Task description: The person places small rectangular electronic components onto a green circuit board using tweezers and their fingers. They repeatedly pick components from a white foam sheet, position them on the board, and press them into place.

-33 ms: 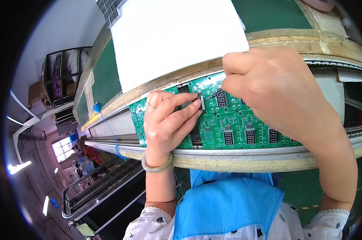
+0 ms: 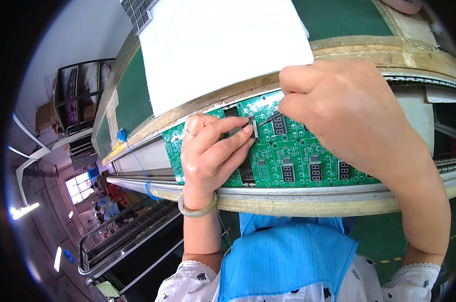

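With thumb and index finger, my left hand (image 2: 210,151) pinches a small digit display (image 2: 254,129) at the upper edge of the green circuit board (image 2: 273,151). My right hand (image 2: 333,100) is closed above the board's upper right. From its fingers a thin dark tool, apparently tweezers (image 2: 271,118), points down-left with its tip by the pinched display. Most of the tool is hidden by the fist. Another digit display (image 2: 278,125) stands just right of the tip. Along the near side sit several more displays, among them one display (image 2: 288,173) near the middle.
The board lies between conveyor rails (image 2: 308,192). Beyond it, a white foam sheet (image 2: 223,45) rests on the green bench, and a tray of dark parts (image 2: 137,14) lies at its far left corner. A coiled blue cord (image 2: 147,186) hangs at the left.
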Action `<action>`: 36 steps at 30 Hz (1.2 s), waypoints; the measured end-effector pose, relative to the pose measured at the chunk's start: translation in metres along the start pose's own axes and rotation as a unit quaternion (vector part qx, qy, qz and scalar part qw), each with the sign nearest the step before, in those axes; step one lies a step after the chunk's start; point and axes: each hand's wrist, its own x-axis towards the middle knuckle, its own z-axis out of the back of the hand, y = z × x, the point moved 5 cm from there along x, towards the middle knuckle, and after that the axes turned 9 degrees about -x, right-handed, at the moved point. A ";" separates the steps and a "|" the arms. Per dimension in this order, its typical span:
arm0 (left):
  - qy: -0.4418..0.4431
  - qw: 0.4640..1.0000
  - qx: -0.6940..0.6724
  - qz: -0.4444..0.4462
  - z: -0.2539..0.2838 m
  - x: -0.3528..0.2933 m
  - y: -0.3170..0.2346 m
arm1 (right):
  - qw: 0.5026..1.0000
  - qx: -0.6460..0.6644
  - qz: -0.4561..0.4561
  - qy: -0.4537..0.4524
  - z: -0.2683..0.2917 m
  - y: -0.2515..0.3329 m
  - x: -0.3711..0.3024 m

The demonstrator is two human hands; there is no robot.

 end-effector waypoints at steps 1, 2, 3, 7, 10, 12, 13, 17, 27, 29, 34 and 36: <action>0.001 1.000 0.001 0.001 0.001 0.000 -0.001 | 1.000 -0.001 0.003 -0.001 0.000 0.000 0.001; 0.001 1.000 0.003 0.002 0.001 0.000 -0.001 | 1.000 -0.002 0.006 -0.002 0.000 0.001 0.001; 0.001 1.000 0.002 0.002 0.001 0.000 -0.001 | 1.000 -0.003 0.007 -0.008 0.000 0.002 0.001; -0.001 1.000 0.000 0.001 -0.001 0.000 -0.001 | 0.999 -0.009 0.013 -0.028 -0.003 0.004 0.001; 0.000 1.000 0.004 -0.003 0.000 0.000 -0.001 | 0.999 -0.003 0.016 -0.031 -0.005 0.005 0.001; 0.001 1.000 0.004 -0.003 0.000 -0.001 -0.001 | 0.999 0.000 0.018 -0.029 -0.003 0.004 0.001; 0.000 1.000 0.002 -0.002 0.000 -0.001 -0.001 | 0.999 0.000 0.019 -0.028 -0.001 0.003 0.000; 0.011 1.000 0.000 0.003 0.001 0.000 -0.001 | 1.000 0.005 0.022 0.007 0.006 -0.001 -0.001; -0.003 1.000 0.005 -0.001 0.000 -0.002 -0.001 | 0.999 0.022 0.029 -0.012 0.001 0.004 0.000; -0.003 1.000 0.005 -0.006 -0.001 -0.002 0.000 | 0.999 0.012 0.028 -0.020 -0.001 0.005 -0.001; 0.004 1.000 0.007 0.003 0.001 -0.001 -0.002 | 0.999 0.009 0.021 -0.044 0.006 0.016 -0.002; 0.008 1.000 0.007 0.002 0.002 -0.001 -0.002 | 1.000 0.000 0.011 -0.026 0.008 0.023 -0.003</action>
